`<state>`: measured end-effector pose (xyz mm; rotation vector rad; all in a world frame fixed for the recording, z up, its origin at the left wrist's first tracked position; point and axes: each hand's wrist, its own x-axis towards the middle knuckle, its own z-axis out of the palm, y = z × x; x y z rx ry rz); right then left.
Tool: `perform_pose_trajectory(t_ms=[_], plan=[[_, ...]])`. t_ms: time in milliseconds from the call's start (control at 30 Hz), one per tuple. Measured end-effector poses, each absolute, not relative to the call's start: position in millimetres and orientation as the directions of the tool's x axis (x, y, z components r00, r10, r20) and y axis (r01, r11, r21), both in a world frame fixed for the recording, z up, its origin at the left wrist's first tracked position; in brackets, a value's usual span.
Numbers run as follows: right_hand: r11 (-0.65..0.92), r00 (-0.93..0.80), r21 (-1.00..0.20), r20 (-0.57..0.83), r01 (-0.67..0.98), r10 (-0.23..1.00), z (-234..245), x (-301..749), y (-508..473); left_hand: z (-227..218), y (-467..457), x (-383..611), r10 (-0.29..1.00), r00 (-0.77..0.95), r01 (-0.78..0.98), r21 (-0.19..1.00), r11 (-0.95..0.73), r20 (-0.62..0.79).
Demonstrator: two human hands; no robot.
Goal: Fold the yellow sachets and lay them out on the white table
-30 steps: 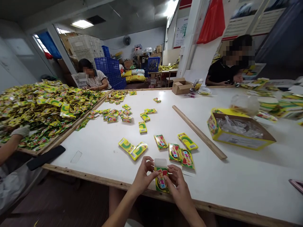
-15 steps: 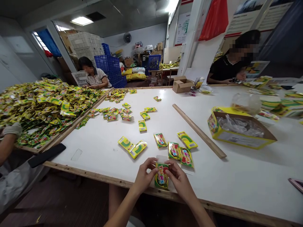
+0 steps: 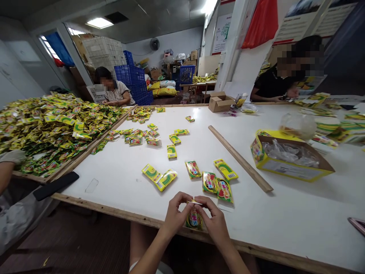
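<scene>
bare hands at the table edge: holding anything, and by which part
The left hand and right hand hold a flat green-and-yellow cardboard box by its white flap end.

Head camera, one, worn by the person. Aim: forward and down, across a white desk (image 3: pixel 114 182) to the back wall (image 3: pixel 178 38). Station: above the desk's near wooden edge (image 3: pixel 114 211), on the wearer's own side. Near field: left hand (image 3: pixel 176 213) and right hand (image 3: pixel 213 217), low, about mid-width. Far field: wall fan (image 3: pixel 154 44), ceiling light (image 3: pixel 99 23). Coverage: wide, sole view.
</scene>
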<state>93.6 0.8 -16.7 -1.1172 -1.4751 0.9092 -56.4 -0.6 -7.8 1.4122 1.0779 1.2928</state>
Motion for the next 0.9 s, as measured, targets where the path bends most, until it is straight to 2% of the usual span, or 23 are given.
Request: perform_pose_trajectory(t_ms=[67,267,400,800,900], plan=[[0.278,-0.005,-0.944,0.281,0.179,0.96,-15.9,92.1,-2.6,-6.1,-1.1,-55.7,0.98,0.053,0.042,0.98,-0.196,0.194],[0.15,0.108,-0.967,0.175,0.206,0.979,-17.6,86.6,2.9,-8.1,5.5,-49.7,0.995,-0.035,0.025,0.996,-0.09,0.091],[0.148,0.129,-0.97,0.174,0.19,0.976,-20.1,84.3,6.1,-10.7,8.2,-46.3,0.997,-0.067,-0.034,0.999,-0.04,0.038],[0.191,-0.02,-0.972,0.19,0.139,0.981,-21.9,90.7,-7.0,-14.7,-6.4,-57.8,0.993,0.067,0.005,0.995,-0.097,0.096],[0.178,0.068,-0.967,0.193,0.184,0.979,-17.0,106.4,-14.9,-15.3,-0.8,-60.6,0.989,0.052,0.059,0.989,-0.138,0.135]])
